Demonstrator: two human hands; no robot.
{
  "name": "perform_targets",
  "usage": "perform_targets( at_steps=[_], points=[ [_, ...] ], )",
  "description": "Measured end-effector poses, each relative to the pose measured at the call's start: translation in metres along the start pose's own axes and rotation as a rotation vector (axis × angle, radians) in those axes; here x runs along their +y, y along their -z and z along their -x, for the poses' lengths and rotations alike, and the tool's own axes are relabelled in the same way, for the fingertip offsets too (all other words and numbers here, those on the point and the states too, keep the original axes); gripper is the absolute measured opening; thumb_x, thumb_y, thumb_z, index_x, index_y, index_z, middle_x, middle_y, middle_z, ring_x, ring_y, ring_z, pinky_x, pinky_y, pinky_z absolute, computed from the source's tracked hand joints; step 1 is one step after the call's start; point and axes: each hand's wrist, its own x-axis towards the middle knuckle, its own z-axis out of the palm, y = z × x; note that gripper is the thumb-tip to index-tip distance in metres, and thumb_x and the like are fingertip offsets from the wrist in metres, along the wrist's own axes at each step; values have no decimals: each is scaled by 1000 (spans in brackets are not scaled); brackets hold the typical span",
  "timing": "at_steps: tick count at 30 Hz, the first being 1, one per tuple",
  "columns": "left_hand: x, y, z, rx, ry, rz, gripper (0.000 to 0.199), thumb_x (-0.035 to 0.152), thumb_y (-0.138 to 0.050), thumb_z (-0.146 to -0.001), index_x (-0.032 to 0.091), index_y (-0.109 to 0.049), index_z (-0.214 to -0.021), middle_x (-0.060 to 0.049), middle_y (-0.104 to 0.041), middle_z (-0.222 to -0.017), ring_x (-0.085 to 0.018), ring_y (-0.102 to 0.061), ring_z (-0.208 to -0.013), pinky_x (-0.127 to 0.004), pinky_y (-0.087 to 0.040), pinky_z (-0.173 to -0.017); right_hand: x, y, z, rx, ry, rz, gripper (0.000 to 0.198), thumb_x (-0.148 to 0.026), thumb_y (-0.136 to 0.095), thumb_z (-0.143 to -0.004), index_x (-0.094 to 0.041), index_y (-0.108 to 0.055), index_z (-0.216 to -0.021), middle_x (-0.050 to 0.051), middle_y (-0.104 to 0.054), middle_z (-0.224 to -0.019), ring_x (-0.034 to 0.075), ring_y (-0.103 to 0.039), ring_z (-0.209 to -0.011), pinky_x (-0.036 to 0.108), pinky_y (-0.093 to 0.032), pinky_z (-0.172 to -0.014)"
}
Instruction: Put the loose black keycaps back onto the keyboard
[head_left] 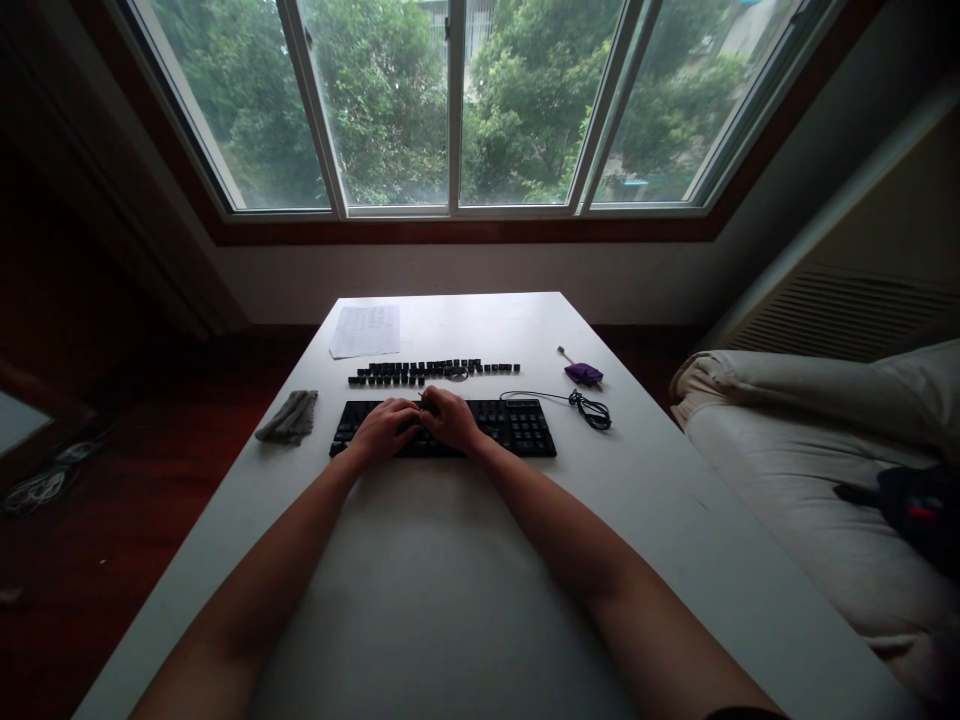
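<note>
Keyboard (532,430), black, one: lay on the white table (450,580), crosswise in front of the person, its middle part hidden by the hands.

Left hand (385,428), one: rested over the left-middle keys, palm down, fingers half curled. Whether it had hold of anything could not be told.

Right hand (448,415), one: bent in from the right, touching or nearly touching the left hand over the keys, fingers curled, thumb and forefinger drawn close together. Whether a small piece sat between them could not be told.

Keycaps (390,373), black, many: stood in uneven rows just beyond the keyboard, loose on the table.

Dark ring (456,374), one: lay among the keycaps; its use was unclear.

Cable (592,412), black: coiled to the right of the keyboard.

Purple bundle (583,373), one, with a thin stick (566,355) beside it: lay beyond the cable.

Cloth (291,418), grey, one: lay crumpled left of the keyboard.

Paper (366,331): lay flat at the far left corner.

Step, as judged: close fingerwork at the keys, both hands together; fitting or removing could not be told apart. The next move seemed to call for a fine fingertip grip and a keyboard kept from sliding.
</note>
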Motion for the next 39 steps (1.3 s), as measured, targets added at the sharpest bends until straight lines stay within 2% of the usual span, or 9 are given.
perform_targets(
  at_steps=[3,6,11,20,28,34,39],
  points=[
    [-1,-1,0,8,2,8,24,28,-60,-91,26,-69,-113,-7,-65,-120,-26,-58,-111,-44,-47,-100,0,-1,-1,2,26,-32,9,-30,-59,-86,-22,-62,-91,2,-65,-85,17,-55,-78,25,-39,-71],
    [-2,-1,0,16,8,15,24,29,-60,-91,27,-69,-113,-6,-66,-119,-26,-58,-111,-44,-47,-100,3,-3,-2,39,-12,-60,10,-30,-57,-89,-22,-64,-87,2,-66,-85,16,-58,-79,25,-41,-73],
    [-2,-1,0,7,19,15,19,30,-61,-91,27,-70,-107,-5,-66,-117,-25,-59,-107,-43,-48,-98,9,-5,-4,108,-149,-94,7,-24,-59,-82,-21,-64,-78,-1,-63,-72,15,-56,-69,25,-41,-69],
    [-1,-1,0,17,28,35,20,30,-60,-91,27,-71,-108,-5,-66,-116,-24,-59,-107,-44,-48,-99,15,-5,-6,158,-258,-238,9,-24,-57,-77,-19,-63,-73,-2,-62,-67,14,-55,-65,24,-42,-66],
    [2,-1,0,26,42,57,20,30,-61,-90,28,-71,-107,-6,-67,-116,-25,-60,-107,-44,-48,-99,21,-4,-7,229,-287,-366,8,-24,-52,-76,-20,-59,-73,-1,-59,-68,14,-53,-64,24,-44,-62],
    [4,0,0,46,76,74,24,35,-62,-90,27,-69,-112,-6,-67,-115,-25,-60,-108,-43,-48,-99,17,-5,-5,102,-295,-558,6,-25,-53,-77,-21,-56,-80,-2,-59,-65,14,-59,-57,25,-47,-58],
    [4,0,0,38,68,69,23,38,-63,-91,26,-70,-110,-6,-67,-116,-25,-60,-108,-43,-48,-99,12,-4,-4,110,-187,-416,15,-32,-55,-85,-20,-61,-80,-1,-62,-68,14,-58,-62,25,-46,-64]
  ],
)
